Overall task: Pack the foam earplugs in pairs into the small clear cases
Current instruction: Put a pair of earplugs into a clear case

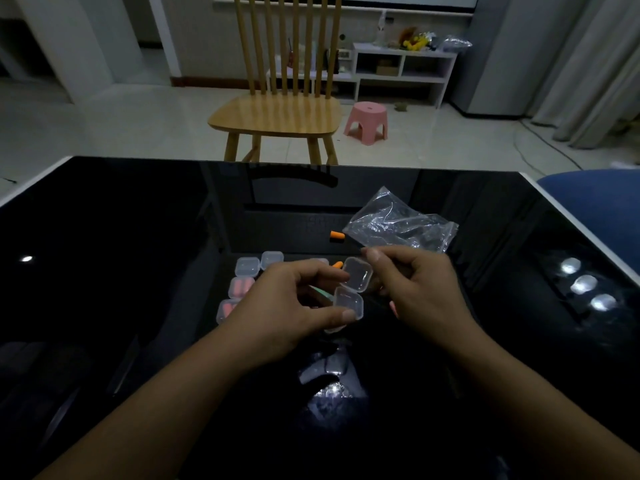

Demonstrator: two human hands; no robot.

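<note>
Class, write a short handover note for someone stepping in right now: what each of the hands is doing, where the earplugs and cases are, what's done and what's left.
Left hand: grips the open clear case by its lower half.
Right hand: fingers curled at the case's raised lid; whether it holds an earplug cannot be seen.
On the black table: one orange earplug beside the empty plastic bag, another just behind the open case.
Done: two closed cases at left show orange inside.
Left: the held case looks empty; two more cases look empty.
</note>
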